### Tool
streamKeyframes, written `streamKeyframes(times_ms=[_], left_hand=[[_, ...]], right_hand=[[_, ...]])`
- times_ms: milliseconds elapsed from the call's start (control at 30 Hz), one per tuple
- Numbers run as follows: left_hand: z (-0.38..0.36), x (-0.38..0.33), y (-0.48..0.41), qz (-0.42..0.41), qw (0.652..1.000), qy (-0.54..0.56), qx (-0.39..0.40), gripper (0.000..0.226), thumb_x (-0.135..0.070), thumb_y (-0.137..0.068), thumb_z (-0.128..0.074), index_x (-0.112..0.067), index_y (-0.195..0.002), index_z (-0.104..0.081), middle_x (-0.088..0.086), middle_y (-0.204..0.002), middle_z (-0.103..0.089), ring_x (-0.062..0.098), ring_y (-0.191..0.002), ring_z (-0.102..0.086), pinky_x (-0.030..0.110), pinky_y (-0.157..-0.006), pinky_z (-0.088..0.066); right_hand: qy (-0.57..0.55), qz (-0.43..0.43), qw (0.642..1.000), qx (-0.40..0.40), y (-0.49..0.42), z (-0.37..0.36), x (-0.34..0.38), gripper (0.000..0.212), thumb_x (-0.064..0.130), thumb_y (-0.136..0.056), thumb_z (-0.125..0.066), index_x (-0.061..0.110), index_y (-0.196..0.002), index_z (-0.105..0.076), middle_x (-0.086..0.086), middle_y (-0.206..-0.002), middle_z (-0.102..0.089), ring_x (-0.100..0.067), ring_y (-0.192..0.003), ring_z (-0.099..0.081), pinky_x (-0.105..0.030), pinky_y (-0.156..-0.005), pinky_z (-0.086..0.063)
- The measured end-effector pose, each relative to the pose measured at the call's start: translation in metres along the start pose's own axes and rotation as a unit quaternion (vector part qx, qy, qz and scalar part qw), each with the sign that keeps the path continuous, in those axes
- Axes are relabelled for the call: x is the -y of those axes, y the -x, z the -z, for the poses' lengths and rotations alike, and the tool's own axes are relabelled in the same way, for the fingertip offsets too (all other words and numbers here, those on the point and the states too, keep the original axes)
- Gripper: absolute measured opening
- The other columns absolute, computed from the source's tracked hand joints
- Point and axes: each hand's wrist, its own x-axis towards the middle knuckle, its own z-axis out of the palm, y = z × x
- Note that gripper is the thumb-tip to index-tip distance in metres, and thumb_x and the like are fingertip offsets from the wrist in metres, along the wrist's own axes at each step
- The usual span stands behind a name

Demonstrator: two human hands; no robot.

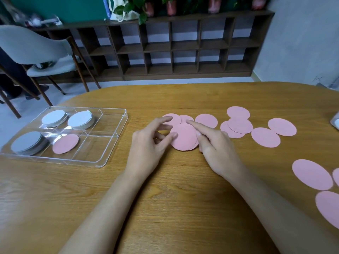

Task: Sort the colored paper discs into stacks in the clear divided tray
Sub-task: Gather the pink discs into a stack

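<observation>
- At far left on the bench (174, 208), the tray (116, 136) holds three grey stacks (80, 119). Its near middle cell holds pink discs (65, 143); how many, I cannot tell.
- Just right of the tray is the left hand (146, 143). Its fingers are apart and loosely bent, with the thumb tip on the pile's left edge and the forefinger on a farther disc. It clamps nothing.
- Between the hands, the pile (183, 138) of overlapped pink discs lies flat.
- On the right hand (214, 145), the forefinger is straight and presses a far disc. The other fingers are bent beside the pile's right edge and grip nothing visible.
- Farther right, loose discs (265, 137) lie scattered, some overlapping.
- Judging by looks, the paper is light, thin and limp, and it hugs the wood. Slide the discs together, then pinch the pile at its edge; a hard squeeze would likely crease it.
</observation>
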Motion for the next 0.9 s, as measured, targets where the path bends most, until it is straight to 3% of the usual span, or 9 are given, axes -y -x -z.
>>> streamKeyframes(times_ms=[133, 267, 367, 433, 500, 600, 667, 767, 900], left_hand=[[-0.001, -0.001, 0.001, 0.014, 1.000, 0.025, 0.012, 0.038, -0.016, -0.090, -0.082, -0.024, -0.125, -0.070, -0.002, -0.079, -0.075, 0.014, -0.067, -0.070, 0.024, -0.072, -0.058], [-0.003, -0.001, 0.001, 0.017, 0.999, 0.030, 0.016, 0.037, -0.017, -0.089, -0.083, -0.022, -0.123, -0.069, 0.001, -0.076, -0.075, 0.017, -0.065, -0.072, 0.033, -0.071, -0.061], [-0.006, 0.001, -0.002, 0.013, 1.000, 0.010, 0.011, 0.033, -0.020, -0.091, -0.082, -0.023, -0.121, -0.070, -0.003, -0.080, -0.076, 0.014, -0.068, -0.071, 0.023, -0.069, -0.055], [-0.007, 0.004, -0.005, 0.000, 0.999, -0.035, 0.005, 0.031, -0.025, -0.093, -0.079, -0.023, -0.122, -0.070, -0.009, -0.094, -0.077, 0.010, -0.082, -0.070, 0.017, -0.074, -0.050], [-0.009, 0.014, -0.012, -0.013, 0.994, -0.106, 0.021, 0.038, -0.031, -0.094, -0.076, -0.024, -0.130, -0.066, -0.011, -0.121, -0.073, 0.009, -0.105, -0.068, 0.027, -0.092, -0.052], [-0.016, 0.028, -0.026, -0.001, 0.976, -0.199, 0.086, 0.058, -0.036, -0.096, -0.072, -0.027, -0.149, -0.051, -0.004, -0.155, -0.053, 0.017, -0.143, -0.047, 0.037, -0.119, -0.037], [-0.020, 0.031, -0.035, 0.008, 0.970, -0.215, 0.113, 0.064, -0.039, -0.097, -0.070, -0.026, -0.154, -0.045, 0.000, -0.162, -0.046, 0.018, -0.150, -0.040, 0.032, -0.119, -0.031], [-0.018, 0.031, -0.040, 0.008, 0.975, -0.206, 0.089, 0.061, -0.042, -0.095, -0.073, -0.025, -0.149, -0.051, -0.006, -0.146, -0.062, 0.016, -0.132, -0.058, 0.020, -0.101, -0.036], [-0.011, 0.026, -0.033, -0.049, 0.975, -0.210, 0.056, 0.043, -0.039, -0.095, -0.075, -0.025, -0.133, -0.063, -0.009, -0.114, -0.077, 0.015, -0.098, -0.071, 0.032, -0.083, -0.053]], right_hand=[[-0.025, -0.005, 0.999, 0.023, 0.000, 0.000, 0.002, 0.048, 0.018, -0.108, -0.039, 0.038, -0.151, -0.044, 0.016, -0.069, -0.054, -0.011, -0.069, -0.056, -0.019, -0.061, -0.042], [-0.003, 0.027, 0.999, 0.044, 0.000, 0.000, 0.003, 0.050, 0.018, -0.106, -0.049, 0.033, -0.152, -0.042, 0.034, -0.076, -0.055, 0.007, -0.077, -0.056, -0.010, -0.068, -0.039], [0.003, 0.020, 0.999, 0.034, -0.001, 0.001, -0.001, 0.047, 0.013, -0.104, -0.051, 0.030, -0.147, -0.050, 0.043, -0.077, -0.052, 0.011, -0.080, -0.054, -0.006, -0.070, -0.037], [0.000, -0.001, 1.000, 0.012, -0.003, 0.002, -0.006, 0.046, 0.012, -0.103, -0.051, 0.029, -0.146, -0.052, 0.036, -0.072, -0.048, 0.017, -0.079, -0.051, -0.004, -0.071, -0.036], [0.004, -0.019, 1.000, -0.003, -0.004, 0.005, -0.009, 0.045, 0.014, -0.104, -0.050, 0.030, -0.147, -0.050, 0.032, -0.081, -0.047, 0.013, -0.078, -0.049, -0.005, -0.070, -0.036], [0.020, -0.030, 0.999, -0.024, -0.007, 0.010, -0.014, 0.046, 0.016, -0.104, -0.049, 0.031, -0.147, -0.048, 0.017, -0.106, -0.058, 0.002, -0.081, -0.045, -0.004, -0.072, -0.035], [0.019, -0.042, 0.998, -0.033, -0.007, 0.012, -0.018, 0.044, 0.015, -0.104, -0.048, 0.030, -0.146, -0.048, 0.011, -0.112, -0.059, 0.000, -0.084, -0.045, -0.002, -0.071, -0.034], [0.012, -0.046, 0.998, -0.037, -0.007, 0.010, -0.020, 0.044, 0.015, -0.104, -0.049, 0.030, -0.146, -0.049, 0.005, -0.115, -0.061, -0.006, -0.093, -0.047, -0.005, -0.071, -0.034], [0.013, -0.054, 0.997, -0.048, -0.008, 0.008, -0.021, 0.042, 0.016, -0.104, -0.050, 0.030, -0.143, -0.052, 0.010, -0.107, -0.058, -0.005, -0.093, -0.047, -0.004, -0.068, -0.036]])
